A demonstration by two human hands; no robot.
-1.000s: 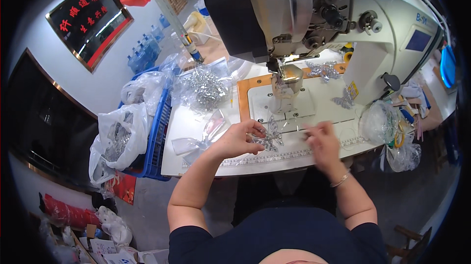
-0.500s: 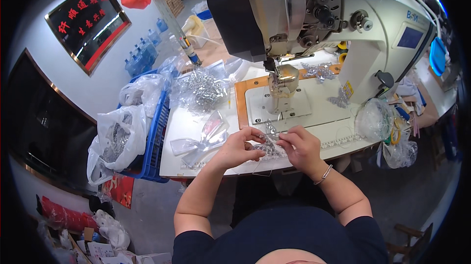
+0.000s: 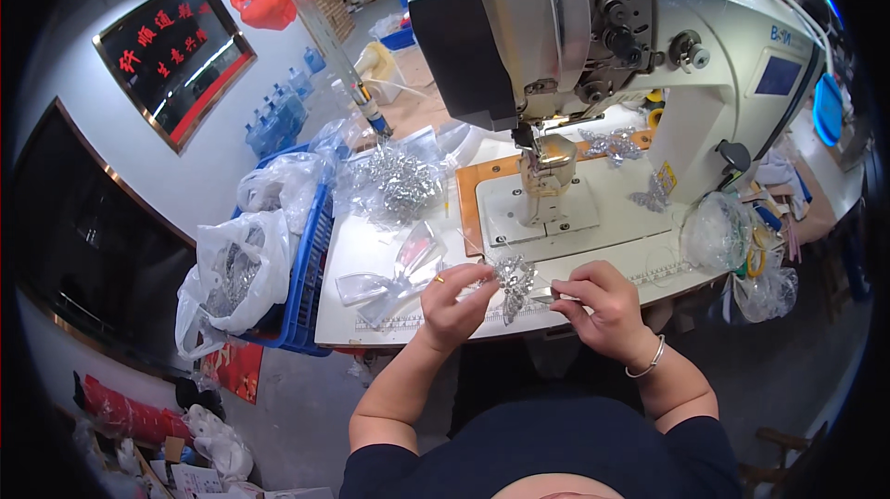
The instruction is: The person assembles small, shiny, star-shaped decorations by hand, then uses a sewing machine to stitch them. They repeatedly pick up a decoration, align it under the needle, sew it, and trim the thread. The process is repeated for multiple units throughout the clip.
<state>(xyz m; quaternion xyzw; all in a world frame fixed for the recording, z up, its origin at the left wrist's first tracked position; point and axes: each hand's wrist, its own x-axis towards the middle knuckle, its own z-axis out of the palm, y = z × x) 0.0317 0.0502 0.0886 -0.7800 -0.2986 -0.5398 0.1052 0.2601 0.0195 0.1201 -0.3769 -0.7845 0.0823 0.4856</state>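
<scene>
A silvery, sparkling butterfly-shaped ornament (image 3: pixel 514 278) is pinched between the thumb and fingers of my left hand (image 3: pixel 454 302), over the front edge of the white sewing table. Close by on its right, my right hand (image 3: pixel 604 306) is closed, finger and thumb together on a thin, greyish piece whose kind I cannot make out. That piece points toward the ornament. Just beyond both hands stands the post of the sewing machine (image 3: pixel 547 179), its needle area above. Similar silver butterfly ornaments (image 3: pixel 654 191) lie on the machine bed to the right.
Clear bow-shaped pieces (image 3: pixel 382 287) and a heap of silver ornaments (image 3: pixel 399 179) on plastic lie left. A blue crate (image 3: pixel 315 267) with white bags (image 3: pixel 246 267) adjoins the table. Scissors (image 3: pixel 756 253) and a clear plastic bag (image 3: pixel 716 230) are at the right edge.
My hands have moved apart, the right one drawing away to the right. The ornament now shows more fully at my left fingertips. The whole view has shifted slightly.
</scene>
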